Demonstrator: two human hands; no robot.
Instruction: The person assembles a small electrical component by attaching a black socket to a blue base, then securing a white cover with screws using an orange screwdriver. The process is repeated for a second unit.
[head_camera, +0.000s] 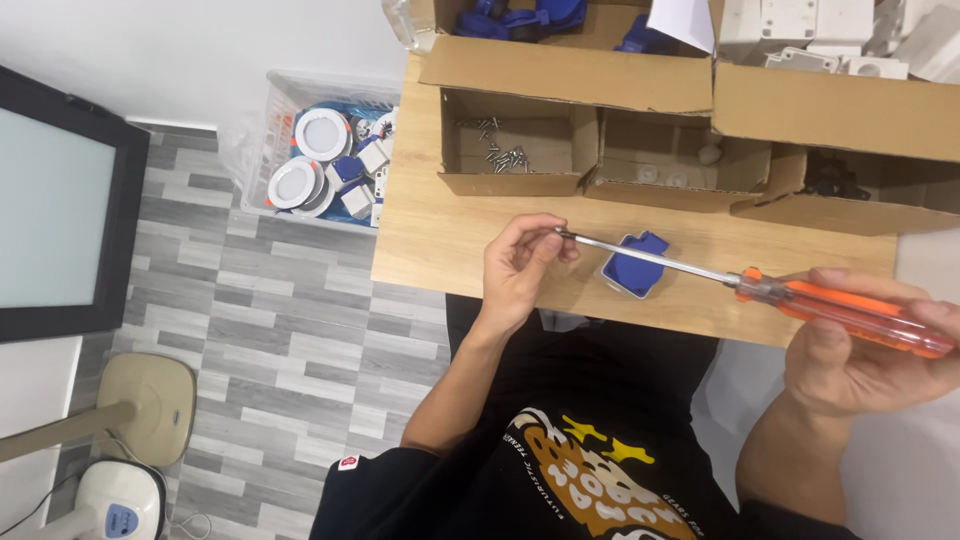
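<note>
Right hand (870, 350) grips screwdriver (760, 288); left hand (520, 265) pinches tip.

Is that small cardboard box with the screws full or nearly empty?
Nearly empty: the small open cardboard box holds only a small cluster of metal screws, with bare cardboard floor showing around them.

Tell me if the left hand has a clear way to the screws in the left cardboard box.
Probably yes. The left hand is only pinching the screwdriver tip, and the bare tabletop lies between it and the open-topped box. The screws lie uncovered inside; only the low front wall must be cleared.
</note>
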